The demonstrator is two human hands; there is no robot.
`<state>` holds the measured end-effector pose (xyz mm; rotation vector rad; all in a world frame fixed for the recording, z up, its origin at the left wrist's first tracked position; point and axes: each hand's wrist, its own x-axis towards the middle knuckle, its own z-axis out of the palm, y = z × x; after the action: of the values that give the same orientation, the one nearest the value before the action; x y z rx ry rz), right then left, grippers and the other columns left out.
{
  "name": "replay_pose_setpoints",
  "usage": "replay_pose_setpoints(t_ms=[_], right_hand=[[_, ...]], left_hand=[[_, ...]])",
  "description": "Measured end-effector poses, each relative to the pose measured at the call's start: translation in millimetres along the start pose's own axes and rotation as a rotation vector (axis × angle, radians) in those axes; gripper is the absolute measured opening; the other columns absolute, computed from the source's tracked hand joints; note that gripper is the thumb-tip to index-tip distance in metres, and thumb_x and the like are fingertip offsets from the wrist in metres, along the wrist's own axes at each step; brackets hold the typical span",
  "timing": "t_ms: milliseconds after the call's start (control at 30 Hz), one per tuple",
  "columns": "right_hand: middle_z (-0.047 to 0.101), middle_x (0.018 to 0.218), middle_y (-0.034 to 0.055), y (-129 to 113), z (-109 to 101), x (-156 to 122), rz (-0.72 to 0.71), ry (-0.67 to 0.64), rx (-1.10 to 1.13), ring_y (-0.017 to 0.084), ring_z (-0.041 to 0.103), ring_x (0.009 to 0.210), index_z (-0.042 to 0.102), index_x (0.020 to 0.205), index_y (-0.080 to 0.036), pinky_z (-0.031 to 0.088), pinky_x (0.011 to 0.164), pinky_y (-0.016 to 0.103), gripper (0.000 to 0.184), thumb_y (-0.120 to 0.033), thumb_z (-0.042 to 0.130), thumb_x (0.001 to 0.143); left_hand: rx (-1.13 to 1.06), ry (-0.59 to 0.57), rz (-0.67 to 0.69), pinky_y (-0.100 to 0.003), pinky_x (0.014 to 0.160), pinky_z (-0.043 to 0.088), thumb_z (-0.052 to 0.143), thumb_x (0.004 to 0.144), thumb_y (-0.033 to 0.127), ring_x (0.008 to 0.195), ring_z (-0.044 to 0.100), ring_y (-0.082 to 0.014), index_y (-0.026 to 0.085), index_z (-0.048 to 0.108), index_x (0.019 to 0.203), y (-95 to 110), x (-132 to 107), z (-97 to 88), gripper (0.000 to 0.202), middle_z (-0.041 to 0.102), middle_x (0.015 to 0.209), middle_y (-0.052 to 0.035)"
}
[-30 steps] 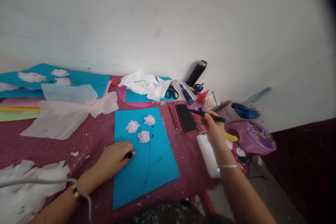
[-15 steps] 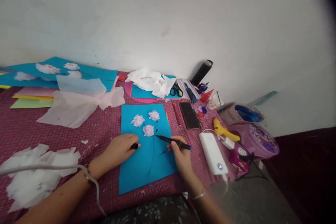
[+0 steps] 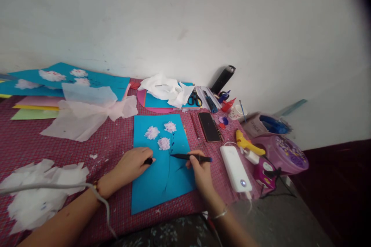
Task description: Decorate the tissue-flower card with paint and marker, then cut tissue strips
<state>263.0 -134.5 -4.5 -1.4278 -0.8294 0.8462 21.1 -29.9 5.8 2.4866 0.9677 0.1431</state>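
- Red checked cloth (image 3: 118, 216) covers the table, running from the near edge back towards the wall (image 3: 179, 19).
- Crumpled white tissue (image 3: 40, 208) lies at the near left; a grey cable (image 3: 58, 186) crosses in front of it.
- Left hand (image 3: 131, 165) rests over the left edge of a blue sheet (image 3: 152, 189), its fingers clamped on a small black cap (image 3: 148, 161).
- Right hand (image 3: 200, 168) lies over the sheet's right edge, thumb and fingers together on a dark marker (image 3: 199, 158), whose tip is at the thin drawn stem (image 3: 169, 173).
- White power bank (image 3: 235, 170) lies to the right, with a yellow glue gun (image 3: 249, 144) just beyond.
- Three pale fluffy flowers (image 3: 164, 144) sit on the sheet's far half.
- Dark phone (image 3: 209, 127) lies right of the sheet.
- Black-handled scissors (image 3: 194, 99) lie further back, beside crumpled white paper (image 3: 162, 87).
- Black bottle (image 3: 222, 80) stands tilted near the wall.
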Motion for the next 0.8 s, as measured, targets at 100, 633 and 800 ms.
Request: replay_pose_setpoints(t_ms=[100, 633, 800], right_hand=[[0.062, 0.058, -0.0034, 0.1, -3.1, 1.3, -0.008, 0.026, 0.039, 0.016, 0.060, 0.055, 0.064, 0.087, -0.023, 0.050, 0.057, 0.030, 0.018, -0.041, 0.063, 0.085], [0.065, 0.061, -0.0016, -4.7, 10.0, 31.3, -0.016, -0.045, 0.010, 0.018, 0.061, 0.057, 0.066, 0.090, -0.022, 0.051, 0.057, 0.032, 0.023, -0.043, 0.069, 0.081], [0.065, 0.062, -0.0015, -6.4, 14.3, 32.1, -0.010, -0.050, -0.011, 0.019, 0.061, 0.058, 0.065, 0.090, -0.023, 0.051, 0.058, 0.032, 0.024, -0.044, 0.069, 0.080]], left_hand=[[0.011, -0.011, -0.005, -0.029, 0.065, 0.033, 0.043, 0.100, 0.031, 0.076, 0.058, -0.0205, 0.020, 0.054, 0.078, 0.5, 0.0, -0.4, 0.027, 0.063, 0.083, -0.0036], [-0.004, -0.010, -0.002, -0.032, 0.068, 0.034, 0.043, 0.099, 0.029, 0.077, 0.058, -0.0207, 0.020, 0.050, 0.077, -2.8, -0.2, 4.8, 0.025, 0.063, 0.083, -0.0034], [-0.005, -0.007, 0.003, -0.032, 0.068, 0.033, 0.043, 0.099, 0.028, 0.078, 0.058, -0.0204, 0.020, 0.051, 0.078, -2.0, 0.1, 3.6, 0.024, 0.063, 0.084, -0.0035]])
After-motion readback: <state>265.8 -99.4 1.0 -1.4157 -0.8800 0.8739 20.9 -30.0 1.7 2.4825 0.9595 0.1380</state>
